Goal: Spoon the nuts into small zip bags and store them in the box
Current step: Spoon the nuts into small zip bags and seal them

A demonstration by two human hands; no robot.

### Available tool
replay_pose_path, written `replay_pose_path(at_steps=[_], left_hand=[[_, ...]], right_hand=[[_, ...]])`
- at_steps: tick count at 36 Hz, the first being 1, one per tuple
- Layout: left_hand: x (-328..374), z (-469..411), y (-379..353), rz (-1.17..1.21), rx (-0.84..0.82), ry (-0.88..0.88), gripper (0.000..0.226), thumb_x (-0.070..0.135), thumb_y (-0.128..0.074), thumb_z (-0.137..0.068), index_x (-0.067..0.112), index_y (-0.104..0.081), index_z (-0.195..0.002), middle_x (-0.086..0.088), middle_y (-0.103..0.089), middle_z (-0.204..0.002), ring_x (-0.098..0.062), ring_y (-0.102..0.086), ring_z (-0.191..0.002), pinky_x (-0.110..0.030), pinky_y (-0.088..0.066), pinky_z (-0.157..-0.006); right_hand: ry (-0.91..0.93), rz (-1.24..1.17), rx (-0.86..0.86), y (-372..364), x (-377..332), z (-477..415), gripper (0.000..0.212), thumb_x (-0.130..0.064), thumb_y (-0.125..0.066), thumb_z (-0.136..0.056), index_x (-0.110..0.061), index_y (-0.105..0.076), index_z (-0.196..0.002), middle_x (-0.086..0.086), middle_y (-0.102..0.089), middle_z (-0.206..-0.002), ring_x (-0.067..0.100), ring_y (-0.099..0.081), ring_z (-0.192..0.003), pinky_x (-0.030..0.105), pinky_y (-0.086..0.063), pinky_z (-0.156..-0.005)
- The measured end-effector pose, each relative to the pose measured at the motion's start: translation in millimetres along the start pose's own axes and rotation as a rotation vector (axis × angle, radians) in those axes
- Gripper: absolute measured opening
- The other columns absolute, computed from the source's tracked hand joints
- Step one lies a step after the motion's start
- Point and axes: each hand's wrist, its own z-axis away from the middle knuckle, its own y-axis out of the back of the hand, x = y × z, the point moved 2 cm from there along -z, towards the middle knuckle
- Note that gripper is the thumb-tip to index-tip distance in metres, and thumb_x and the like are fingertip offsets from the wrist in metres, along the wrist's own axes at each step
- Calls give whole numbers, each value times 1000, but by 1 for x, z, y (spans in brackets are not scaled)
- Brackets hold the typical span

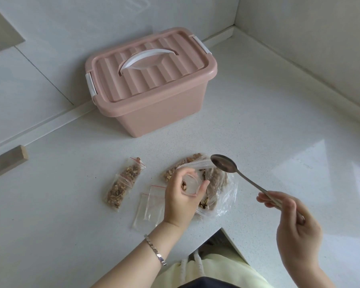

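Lidded box (152,84) at the counter's (279,125) back; filled bags (123,185) left, empty bags (147,208) beside them. Left hand (181,197) holds a bag (192,185) open by the nuts (216,177); right hand (295,223) grips the empty spoon (223,164)

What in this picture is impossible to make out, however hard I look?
1. Head view: the inside of the pink box; its shut lid hides it.
2. Head view: how full the small zip bag is; the left hand curls round it.
3. Head view: how many empty bags lie there; they are clear, overlapping, and partly under that hand.
4. Head view: the end of the spoon handle; the right hand covers it.
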Motion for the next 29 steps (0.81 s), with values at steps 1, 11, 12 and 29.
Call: replay_pose_path(at_steps=[1,11,12,29], left_hand=[[0,0,0,31,2,83,36,26,-73,-73,32,-49,-100,4,-61,-83,-8,-59,-82,-11,-40,-89],[-18,11,25,-169,-138,397,38,16,-78,-72,29,-53,-97,18,-58,-86,13,-53,-84,2,-35,-70],[-22,13,27,-215,-174,415,36,19,-78,-72,30,-52,-96,18,-58,-85,8,-55,-81,0,-37,-68],[-30,21,18,-430,-550,718,24,32,-67,-81,24,-48,-95,7,-57,-87,-5,-52,-69,-9,-34,-46]], right_hand=[[-17,-4,-4,0,1,0,29,-44,-38,-88,-44,-66,-81,-20,-70,-77,4,-66,-75,8,-48,-69],[-64,189,-321,-10,19,-1,47,-77,-36,-76,-41,-66,-74,-19,-69,-79,-1,-65,-73,12,-49,-68],[-28,236,-377,-13,22,-1,46,-76,-33,-78,-41,-64,-78,-19,-68,-80,-2,-64,-76,13,-49,-70],[-375,291,-580,-8,63,-22,25,-17,-48,-93,-15,-69,-80,-4,-72,-68,9,-67,-65,19,-54,-65]])
